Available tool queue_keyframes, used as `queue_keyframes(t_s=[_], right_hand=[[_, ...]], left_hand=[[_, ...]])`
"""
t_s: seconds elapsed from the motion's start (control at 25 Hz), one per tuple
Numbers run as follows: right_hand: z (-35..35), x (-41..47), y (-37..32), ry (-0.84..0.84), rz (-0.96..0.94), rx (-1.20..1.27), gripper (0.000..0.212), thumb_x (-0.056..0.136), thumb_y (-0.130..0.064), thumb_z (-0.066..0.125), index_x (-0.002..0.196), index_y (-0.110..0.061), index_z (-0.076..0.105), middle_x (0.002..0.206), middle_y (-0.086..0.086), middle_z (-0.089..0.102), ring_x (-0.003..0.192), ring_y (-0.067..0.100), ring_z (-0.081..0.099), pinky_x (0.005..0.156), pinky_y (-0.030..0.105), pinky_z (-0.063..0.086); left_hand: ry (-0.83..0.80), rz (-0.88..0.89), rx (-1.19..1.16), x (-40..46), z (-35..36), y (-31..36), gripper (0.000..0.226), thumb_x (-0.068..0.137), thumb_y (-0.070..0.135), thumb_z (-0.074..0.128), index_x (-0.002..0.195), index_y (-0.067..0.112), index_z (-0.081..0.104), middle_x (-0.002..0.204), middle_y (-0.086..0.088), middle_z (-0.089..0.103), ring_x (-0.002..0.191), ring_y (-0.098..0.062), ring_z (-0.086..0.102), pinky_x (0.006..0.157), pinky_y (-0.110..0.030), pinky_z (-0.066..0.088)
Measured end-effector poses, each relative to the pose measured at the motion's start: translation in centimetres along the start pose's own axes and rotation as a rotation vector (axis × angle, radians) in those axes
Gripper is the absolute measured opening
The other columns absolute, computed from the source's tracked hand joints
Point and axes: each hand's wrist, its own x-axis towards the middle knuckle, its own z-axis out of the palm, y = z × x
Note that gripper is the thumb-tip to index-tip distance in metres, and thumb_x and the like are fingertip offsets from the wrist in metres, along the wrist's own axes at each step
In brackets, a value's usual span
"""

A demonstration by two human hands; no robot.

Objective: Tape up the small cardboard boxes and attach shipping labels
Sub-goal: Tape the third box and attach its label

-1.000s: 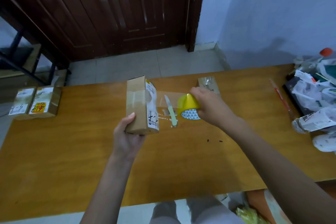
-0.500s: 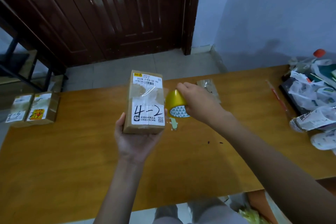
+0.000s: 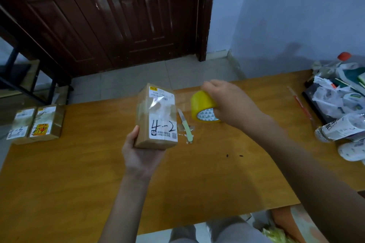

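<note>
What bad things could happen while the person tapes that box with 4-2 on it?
The clear tape strip stretched between the box and the yellow tape roll might fold and stick to itself. The left hand holds the box only at its bottom end, so a hard pull by the right hand might tug it loose. The small knife lies just beneath them.

Left hand (image 3: 141,156) grips cardboard box (image 3: 157,118) marked "4-2"; right hand (image 3: 230,102) grips yellow tape roll (image 3: 203,109). Knife (image 3: 185,126) on desk (image 3: 79,173); two boxes (image 3: 36,123) far left.
</note>
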Motion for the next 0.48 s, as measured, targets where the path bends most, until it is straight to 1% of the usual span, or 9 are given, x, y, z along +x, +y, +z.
queue_keyframes(t_s=[0.08,0.12,0.16,0.2,0.24,0.32,0.44,0.48], right_hand=[[-1.9,-0.5,0.3,0.083,-0.029,-0.068,0.035,0.069,0.006,0.061,0.099,-0.012,0.053,0.087,0.003,0.052,0.075,0.021,0.049,0.05,0.025,0.03],[-2.4,-0.7,0.2,0.101,-0.048,-0.078,0.034,0.067,0.006,0.061,0.094,-0.011,0.052,0.082,0.003,0.051,0.07,0.021,0.047,0.047,0.023,0.024],[-2.5,-1.0,-0.1,0.096,-0.053,-0.071,0.033,0.065,0.006,0.06,0.092,-0.011,0.051,0.08,0.003,0.05,0.067,0.022,0.046,0.046,0.023,0.022],[-2.3,-1.1,-0.3,0.072,-0.046,-0.054,0.033,0.065,0.006,0.058,0.092,-0.011,0.05,0.08,0.004,0.049,0.067,0.023,0.047,0.045,0.025,0.024],[-1.7,-1.2,-0.3,0.035,-0.028,-0.031,0.033,0.067,0.006,0.057,0.095,-0.011,0.05,0.083,0.004,0.051,0.07,0.025,0.049,0.047,0.029,0.03],[-0.2,-1.2,0.0,-0.051,0.023,0.013,0.036,0.072,0.005,0.056,0.104,-0.01,0.05,0.092,0.006,0.053,0.081,0.027,0.052,0.056,0.034,0.04],[1.7,-1.0,0.4,-0.076,0.047,0.067,0.037,0.072,0.006,0.057,0.104,-0.011,0.05,0.093,0.005,0.054,0.081,0.024,0.052,0.058,0.033,0.041],[2.2,-0.9,0.3,-0.073,0.039,0.067,0.036,0.072,0.005,0.058,0.103,-0.011,0.05,0.092,0.005,0.054,0.08,0.024,0.053,0.059,0.035,0.044]], left_hand=[[0.009,0.002,0.121,0.1,-1.1,0.5,0.052,0.087,0.04,0.047,0.125,0.011,0.066,0.129,-0.016,0.062,0.117,-0.034,0.06,0.091,-0.045,0.053],[-0.029,0.004,0.135,0.4,-1.2,0.7,0.051,0.086,0.04,0.05,0.126,0.011,0.065,0.129,-0.017,0.062,0.117,-0.034,0.06,0.091,-0.045,0.053],[-0.059,0.017,0.119,0.4,-1.1,0.9,0.052,0.085,0.04,0.055,0.127,0.011,0.064,0.13,-0.016,0.062,0.119,-0.033,0.06,0.094,-0.046,0.052],[-0.107,0.032,0.085,0.4,-0.6,1.2,0.055,0.084,0.041,0.059,0.129,0.011,0.062,0.131,-0.015,0.061,0.12,-0.032,0.059,0.098,-0.047,0.05],[-0.129,0.054,0.075,0.5,-0.2,1.4,0.057,0.083,0.043,0.062,0.131,0.012,0.061,0.132,-0.013,0.061,0.121,-0.031,0.058,0.1,-0.048,0.046],[-0.152,0.057,0.065,0.4,0.5,1.0,0.055,0.084,0.044,0.06,0.13,0.013,0.062,0.129,-0.01,0.063,0.12,-0.029,0.058,0.1,-0.047,0.044],[-0.142,0.013,-0.018,0.2,1.1,0.2,0.053,0.084,0.043,0.056,0.128,0.014,0.064,0.128,-0.009,0.063,0.117,-0.028,0.06,0.096,-0.046,0.049],[-0.137,-0.002,-0.055,0.2,1.1,-0.1,0.054,0.084,0.042,0.057,0.129,0.014,0.063,0.129,-0.009,0.062,0.118,-0.029,0.06,0.096,-0.046,0.049]])
